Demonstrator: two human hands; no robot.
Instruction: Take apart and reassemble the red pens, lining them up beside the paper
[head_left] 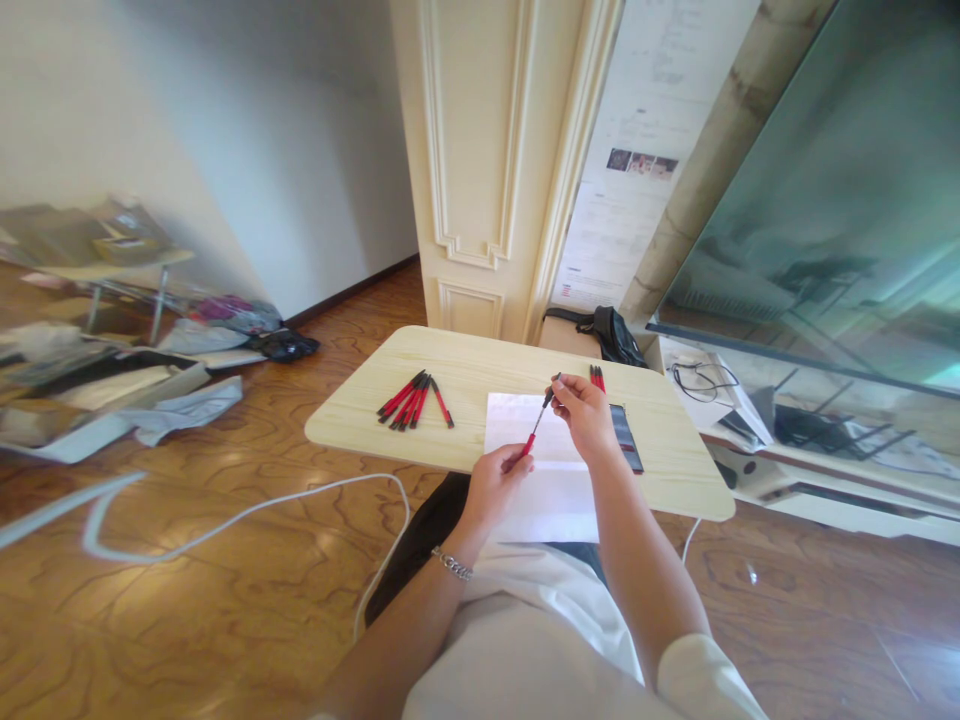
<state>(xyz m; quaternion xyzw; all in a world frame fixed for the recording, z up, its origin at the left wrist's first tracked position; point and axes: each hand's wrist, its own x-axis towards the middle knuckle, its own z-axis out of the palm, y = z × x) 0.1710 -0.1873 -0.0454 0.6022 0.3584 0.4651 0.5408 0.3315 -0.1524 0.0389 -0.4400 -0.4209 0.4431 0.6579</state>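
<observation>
My left hand (495,485) is closed around a red pen barrel (529,444), whose upper end sticks out past the fingers. My right hand (587,415) pinches the black part of the pen (550,394) above it. A thin refill (539,419) spans the gap between the two parts, its lower end at the barrel's mouth. Beneath both hands lies white paper (551,505) with a fold across it. Several red-and-black pens (406,402) are bunched on the table to the left. More red pens (597,377) lie just beyond my right hand, partly hidden by it.
The pale wooden table (360,415) has rounded corners. A dark phone-like slab (625,440) rests right of the paper. Behind the table sits a black bag (616,335). A white cable (300,492) loops over the floor at left, near boxes and bags (161,390).
</observation>
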